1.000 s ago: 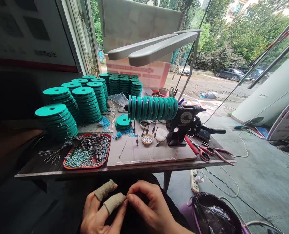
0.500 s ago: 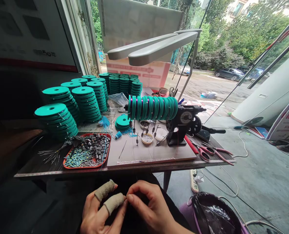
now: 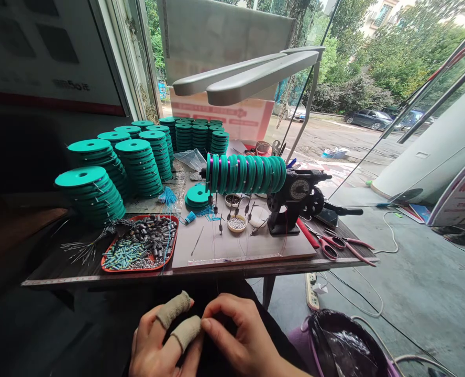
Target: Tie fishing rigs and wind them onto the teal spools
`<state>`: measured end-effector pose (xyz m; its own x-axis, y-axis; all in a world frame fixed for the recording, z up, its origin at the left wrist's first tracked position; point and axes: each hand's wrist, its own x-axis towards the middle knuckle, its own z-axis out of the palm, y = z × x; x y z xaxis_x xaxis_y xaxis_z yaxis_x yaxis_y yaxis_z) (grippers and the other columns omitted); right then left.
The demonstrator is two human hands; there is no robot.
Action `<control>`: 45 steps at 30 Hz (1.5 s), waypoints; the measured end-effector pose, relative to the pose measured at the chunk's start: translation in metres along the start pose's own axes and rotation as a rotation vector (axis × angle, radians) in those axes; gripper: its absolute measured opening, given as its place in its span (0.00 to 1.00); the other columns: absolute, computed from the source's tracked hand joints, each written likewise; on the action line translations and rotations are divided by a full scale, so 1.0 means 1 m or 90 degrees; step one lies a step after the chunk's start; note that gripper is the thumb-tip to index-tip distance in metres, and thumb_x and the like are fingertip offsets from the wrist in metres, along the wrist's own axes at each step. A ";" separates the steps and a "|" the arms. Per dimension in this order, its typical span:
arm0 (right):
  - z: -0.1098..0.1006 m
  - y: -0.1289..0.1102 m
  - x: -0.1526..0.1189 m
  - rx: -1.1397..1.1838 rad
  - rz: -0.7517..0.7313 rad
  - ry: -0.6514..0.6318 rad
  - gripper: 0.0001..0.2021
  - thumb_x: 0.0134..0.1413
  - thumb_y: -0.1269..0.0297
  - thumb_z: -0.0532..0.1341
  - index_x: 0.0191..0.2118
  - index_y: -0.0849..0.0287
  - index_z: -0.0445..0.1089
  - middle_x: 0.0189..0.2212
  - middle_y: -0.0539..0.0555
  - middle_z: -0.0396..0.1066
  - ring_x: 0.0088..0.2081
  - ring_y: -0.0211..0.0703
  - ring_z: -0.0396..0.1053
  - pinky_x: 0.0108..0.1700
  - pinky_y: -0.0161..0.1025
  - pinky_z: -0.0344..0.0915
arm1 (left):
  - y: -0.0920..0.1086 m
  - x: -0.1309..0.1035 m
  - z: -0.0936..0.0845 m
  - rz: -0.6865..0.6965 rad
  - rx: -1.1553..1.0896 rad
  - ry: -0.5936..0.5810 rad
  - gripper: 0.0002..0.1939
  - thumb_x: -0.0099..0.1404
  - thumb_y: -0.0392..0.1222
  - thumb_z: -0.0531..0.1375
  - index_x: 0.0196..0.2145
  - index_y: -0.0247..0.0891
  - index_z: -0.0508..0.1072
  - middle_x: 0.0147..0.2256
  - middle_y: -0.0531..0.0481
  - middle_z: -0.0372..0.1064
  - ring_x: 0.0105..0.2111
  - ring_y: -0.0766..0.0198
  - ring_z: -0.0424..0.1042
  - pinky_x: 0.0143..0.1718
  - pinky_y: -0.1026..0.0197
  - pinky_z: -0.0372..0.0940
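Below the table's front edge, my left hand [image 3: 165,340] has cloth sleeves on two fingers, its fingertips pressed together against those of my right hand. My right hand [image 3: 240,335] pinches with thumb and forefinger at the same spot. Whatever lies between the fingertips is too small to make out; a faint thin line rises above my right hand. Beyond them on the table, a black winding machine [image 3: 299,191] carries a row of green spools [image 3: 248,174], with small weights hanging on threads beneath.
A red tray [image 3: 138,268] of small parts is at the left front. Stacks of green spools [image 3: 89,193] stand behind it. Scissors [image 3: 330,246] and pliers [image 3: 360,251] lie at the right edge. A lined bin [image 3: 346,345] is at lower right.
My left hand has shifted slightly, its sleeved fingers a little to the right. My right hand has barely moved, its thumb and forefinger still together.
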<state>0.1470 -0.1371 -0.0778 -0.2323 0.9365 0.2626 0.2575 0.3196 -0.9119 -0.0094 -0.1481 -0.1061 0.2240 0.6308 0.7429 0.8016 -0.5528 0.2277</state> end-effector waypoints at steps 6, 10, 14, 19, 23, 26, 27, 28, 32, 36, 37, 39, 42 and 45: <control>0.001 0.002 -0.001 0.008 -0.003 0.011 0.11 0.52 0.62 0.55 0.26 0.61 0.69 0.21 0.52 0.68 0.24 0.36 0.64 0.26 0.31 0.59 | 0.003 0.003 0.001 -0.009 -0.006 0.018 0.09 0.52 0.36 0.61 0.33 0.44 0.72 0.37 0.47 0.70 0.37 0.56 0.68 0.33 0.56 0.68; 0.000 0.002 -0.002 0.059 0.027 0.041 0.10 0.51 0.63 0.56 0.26 0.62 0.69 0.22 0.52 0.67 0.25 0.36 0.63 0.27 0.31 0.59 | 0.009 0.008 0.000 -0.063 -0.020 0.011 0.08 0.53 0.41 0.62 0.34 0.44 0.72 0.37 0.48 0.70 0.38 0.56 0.68 0.33 0.57 0.69; -0.006 0.004 0.001 0.161 0.082 0.068 0.10 0.51 0.61 0.57 0.26 0.62 0.68 0.21 0.50 0.64 0.25 0.35 0.61 0.28 0.32 0.57 | 0.010 0.012 0.001 -0.105 -0.015 0.003 0.08 0.55 0.44 0.60 0.34 0.43 0.72 0.35 0.48 0.70 0.36 0.58 0.69 0.33 0.57 0.69; -0.022 0.020 0.018 0.320 0.175 0.161 0.11 0.50 0.58 0.59 0.28 0.63 0.66 0.16 0.45 0.57 0.20 0.31 0.53 0.25 0.31 0.52 | 0.005 0.016 0.003 -0.157 -0.038 0.009 0.07 0.57 0.44 0.58 0.34 0.44 0.72 0.34 0.50 0.69 0.37 0.60 0.69 0.34 0.60 0.69; -0.026 0.031 0.030 0.355 0.234 0.186 0.12 0.48 0.58 0.61 0.28 0.64 0.65 0.14 0.43 0.54 0.17 0.29 0.49 0.20 0.31 0.46 | 0.002 0.016 0.007 -0.180 -0.067 -0.002 0.06 0.57 0.45 0.58 0.33 0.45 0.72 0.34 0.52 0.70 0.35 0.62 0.71 0.34 0.62 0.68; -0.025 0.032 0.033 0.313 0.237 0.201 0.12 0.47 0.58 0.61 0.28 0.64 0.66 0.14 0.43 0.54 0.16 0.28 0.48 0.18 0.31 0.44 | 0.001 0.013 0.012 -0.199 -0.087 -0.018 0.05 0.57 0.45 0.58 0.32 0.46 0.73 0.34 0.53 0.70 0.34 0.63 0.71 0.34 0.62 0.68; -0.024 0.033 0.032 0.296 0.230 0.212 0.12 0.47 0.58 0.60 0.27 0.64 0.66 0.14 0.43 0.53 0.16 0.28 0.48 0.18 0.31 0.43 | 0.001 0.012 0.013 -0.208 -0.093 -0.025 0.05 0.57 0.45 0.58 0.32 0.47 0.73 0.34 0.53 0.70 0.34 0.62 0.71 0.34 0.62 0.68; -0.023 0.033 0.032 0.280 0.224 0.222 0.12 0.48 0.58 0.60 0.27 0.64 0.67 0.14 0.43 0.53 0.16 0.28 0.47 0.18 0.30 0.43 | 0.001 0.010 0.014 -0.218 -0.099 -0.033 0.05 0.56 0.45 0.58 0.32 0.47 0.73 0.34 0.53 0.70 0.34 0.62 0.71 0.34 0.62 0.68; -0.024 0.034 0.032 0.221 0.221 0.235 0.12 0.50 0.58 0.59 0.26 0.63 0.67 0.14 0.43 0.52 0.16 0.28 0.47 0.17 0.31 0.43 | -0.002 0.006 0.018 -0.235 -0.114 -0.050 0.05 0.57 0.46 0.58 0.32 0.48 0.73 0.35 0.54 0.70 0.35 0.63 0.71 0.36 0.63 0.68; -0.026 0.032 0.033 0.200 0.231 0.225 0.12 0.50 0.57 0.59 0.26 0.62 0.67 0.13 0.43 0.52 0.15 0.29 0.47 0.17 0.31 0.43 | -0.004 0.005 0.021 -0.242 -0.127 -0.062 0.05 0.57 0.45 0.58 0.33 0.49 0.72 0.36 0.54 0.69 0.36 0.63 0.71 0.36 0.63 0.67; -0.025 0.031 0.034 0.207 0.235 0.220 0.12 0.49 0.57 0.59 0.26 0.62 0.67 0.13 0.43 0.52 0.15 0.29 0.47 0.16 0.31 0.43 | -0.004 0.005 0.021 -0.243 -0.129 -0.065 0.05 0.57 0.45 0.58 0.33 0.49 0.72 0.36 0.54 0.69 0.36 0.63 0.71 0.36 0.63 0.67; -0.025 0.028 0.037 0.223 0.243 0.209 0.13 0.49 0.56 0.59 0.27 0.62 0.67 0.13 0.42 0.51 0.15 0.29 0.47 0.16 0.31 0.43 | -0.004 0.004 0.021 -0.244 -0.130 -0.074 0.06 0.57 0.45 0.58 0.33 0.50 0.72 0.36 0.55 0.69 0.37 0.63 0.71 0.37 0.63 0.67; -0.022 0.027 0.041 0.221 0.250 0.199 0.13 0.48 0.55 0.59 0.27 0.63 0.67 0.13 0.42 0.51 0.15 0.30 0.47 0.17 0.31 0.43 | -0.003 0.003 0.022 -0.248 -0.135 -0.081 0.06 0.57 0.45 0.58 0.34 0.50 0.72 0.36 0.55 0.69 0.37 0.63 0.71 0.37 0.63 0.66; -0.019 0.030 0.043 0.181 0.250 0.192 0.13 0.49 0.56 0.58 0.28 0.63 0.68 0.14 0.43 0.53 0.16 0.30 0.47 0.18 0.31 0.44 | -0.004 0.002 0.022 -0.254 -0.144 -0.077 0.06 0.57 0.45 0.58 0.34 0.50 0.72 0.36 0.55 0.69 0.37 0.64 0.70 0.38 0.64 0.66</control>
<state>0.1629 -0.0843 -0.0881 0.1184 0.9903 -0.0721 -0.0010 -0.0725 -0.9974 0.0002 -0.1324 -0.1192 -0.0026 0.8697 0.4936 0.7004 -0.3507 0.6216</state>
